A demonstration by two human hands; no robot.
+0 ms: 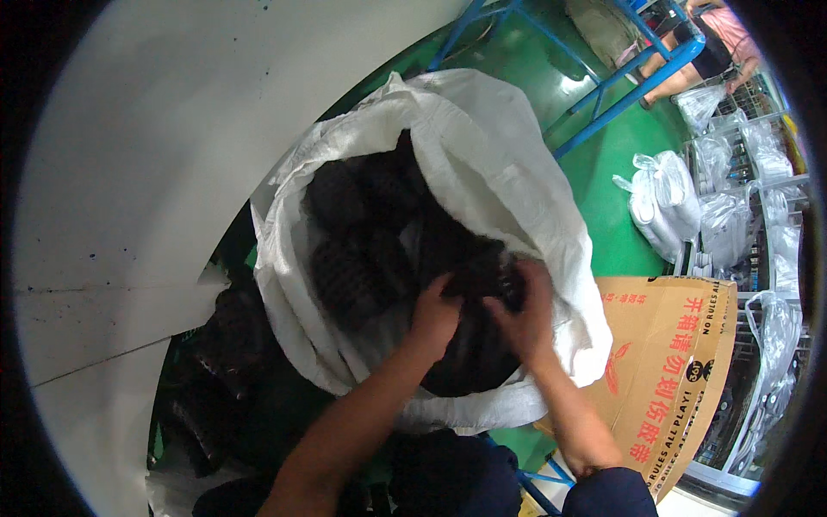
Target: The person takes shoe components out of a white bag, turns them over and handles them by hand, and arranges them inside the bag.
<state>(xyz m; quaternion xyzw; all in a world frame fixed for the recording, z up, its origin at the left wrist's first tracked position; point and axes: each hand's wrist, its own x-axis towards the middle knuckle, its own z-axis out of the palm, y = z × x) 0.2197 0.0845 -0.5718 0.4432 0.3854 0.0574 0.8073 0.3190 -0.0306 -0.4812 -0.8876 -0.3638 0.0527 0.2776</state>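
Observation:
A large white woven sack stands with its mouth wide, and dark, soft-looking pieces fill its inside. Over the right part of the mouth, both my hands grip one black cloth-like piece; its exact kind is too dark to make out. My left hand is closed on its near left side, thumb and fingers pinching the edge. My right hand is curled round its right end, slightly blurred. Part of the piece hangs down into the sack, and its lower end merges with the dark contents.
Left of the sack, more dark bundles lie on the green floor beside a pale panel. A flattened cardboard box is at right. Beyond are white bagged rolls, wire racks with plastic bags, a blue metal frame and another person.

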